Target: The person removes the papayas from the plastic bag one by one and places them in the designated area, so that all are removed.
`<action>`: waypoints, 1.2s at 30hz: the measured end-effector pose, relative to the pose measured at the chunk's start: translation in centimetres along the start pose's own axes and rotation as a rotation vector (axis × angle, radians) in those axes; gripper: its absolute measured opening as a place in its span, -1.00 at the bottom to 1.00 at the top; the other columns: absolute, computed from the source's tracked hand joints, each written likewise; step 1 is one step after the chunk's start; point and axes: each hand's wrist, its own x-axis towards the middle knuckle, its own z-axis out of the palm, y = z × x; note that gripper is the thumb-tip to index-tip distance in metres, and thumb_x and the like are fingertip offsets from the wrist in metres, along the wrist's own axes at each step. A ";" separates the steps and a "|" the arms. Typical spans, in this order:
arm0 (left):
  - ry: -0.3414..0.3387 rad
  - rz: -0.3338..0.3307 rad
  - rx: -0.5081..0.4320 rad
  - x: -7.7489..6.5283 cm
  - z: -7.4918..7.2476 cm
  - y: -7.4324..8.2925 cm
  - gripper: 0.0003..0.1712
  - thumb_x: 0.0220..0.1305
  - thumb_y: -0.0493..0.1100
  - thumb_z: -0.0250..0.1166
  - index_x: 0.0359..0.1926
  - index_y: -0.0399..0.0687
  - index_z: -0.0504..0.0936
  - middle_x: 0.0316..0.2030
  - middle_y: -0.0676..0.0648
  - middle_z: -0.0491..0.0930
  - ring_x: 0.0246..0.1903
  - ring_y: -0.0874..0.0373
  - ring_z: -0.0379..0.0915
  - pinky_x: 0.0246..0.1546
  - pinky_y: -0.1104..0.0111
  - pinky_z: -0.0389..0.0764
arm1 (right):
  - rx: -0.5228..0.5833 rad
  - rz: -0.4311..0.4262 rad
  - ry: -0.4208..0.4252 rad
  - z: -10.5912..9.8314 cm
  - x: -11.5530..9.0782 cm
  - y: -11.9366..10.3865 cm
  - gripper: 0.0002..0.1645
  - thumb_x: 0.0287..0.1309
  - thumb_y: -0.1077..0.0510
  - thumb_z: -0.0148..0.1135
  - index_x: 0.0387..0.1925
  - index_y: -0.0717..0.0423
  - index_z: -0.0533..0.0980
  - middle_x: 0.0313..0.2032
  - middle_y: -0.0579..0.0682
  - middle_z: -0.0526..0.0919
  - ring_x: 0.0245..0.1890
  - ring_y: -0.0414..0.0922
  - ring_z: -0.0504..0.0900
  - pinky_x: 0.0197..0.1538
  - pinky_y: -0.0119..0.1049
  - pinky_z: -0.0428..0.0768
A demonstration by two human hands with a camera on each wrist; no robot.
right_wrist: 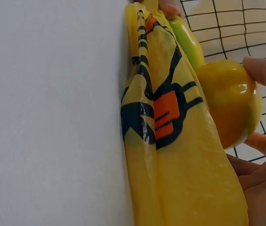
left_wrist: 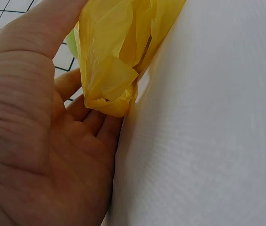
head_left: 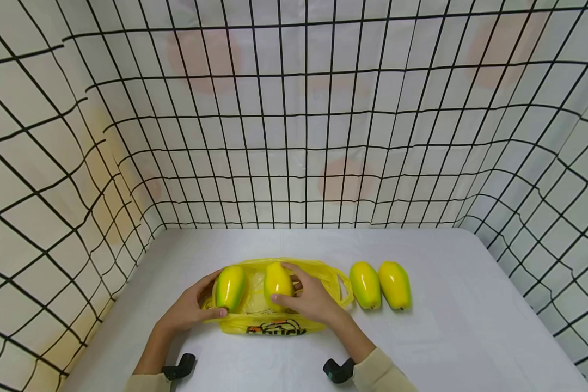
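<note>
A yellow plastic bag [head_left: 255, 323] with dark printing lies on the table, its mouth facing up. My left hand [head_left: 190, 305] holds the bag's left end, thumb at the front edge and fingers behind. In the left wrist view the crumpled bag end [left_wrist: 109, 52] sits between that thumb and the fingers. One shiny yellow-green papaya [head_left: 231, 288] lies in the bag beside the left hand. My right hand [head_left: 313, 296] grips a second papaya [head_left: 277, 283], thumb in front and fingers behind, over the bag's opening. In the right wrist view this papaya [right_wrist: 229, 101] shows above the bag's printed side.
Two more papayas, one [head_left: 365, 285] next to the bag's handle loop and another [head_left: 394, 285] at its right, lie on the white table [head_left: 470, 326]. Black grid netting [head_left: 294, 163] over white cloth stands around the back and sides.
</note>
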 end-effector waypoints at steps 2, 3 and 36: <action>0.002 0.006 -0.010 0.0 0.0 0.0 0.18 0.05 0.19 0.58 0.60 0.08 0.17 0.55 -0.15 0.24 0.51 -0.20 0.22 0.49 -0.15 0.27 | -0.005 0.000 0.008 -0.3 -0.2 0.1 0.00 0.16 -0.33 0.42 0.55 -0.27 0.22 0.22 0.08 0.59 0.11 -0.04 0.63 0.16 -0.07 0.70; 0.001 0.011 -0.004 0.0 -0.1 0.0 0.18 0.06 0.19 0.57 0.60 0.08 0.17 0.55 -0.15 0.24 0.51 -0.20 0.22 0.49 -0.15 0.28 | -0.009 0.003 0.011 -0.5 -0.3 0.1 0.00 0.16 -0.33 0.42 0.55 -0.28 0.22 0.22 0.08 0.59 0.11 -0.04 0.63 0.16 -0.07 0.70; 0.007 0.004 0.020 0.1 -0.1 0.0 0.20 0.04 0.24 0.57 0.60 0.09 0.16 0.56 -0.15 0.24 0.50 -0.21 0.23 0.47 -0.15 0.31 | -0.004 0.015 0.127 -6.5 -3.2 1.4 -0.03 0.12 -0.27 0.50 0.50 -0.47 0.24 0.29 0.09 0.58 0.14 -0.01 0.67 0.13 -0.07 0.74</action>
